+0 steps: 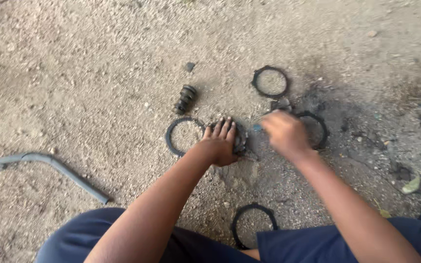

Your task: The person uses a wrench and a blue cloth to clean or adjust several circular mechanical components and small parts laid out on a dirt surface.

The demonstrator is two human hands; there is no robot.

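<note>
Bare forearms, dark navy trousers [88, 238]

A bent grey bar [49, 168] and a ribbed black cylinder [186, 99] lie on gravel.
</note>
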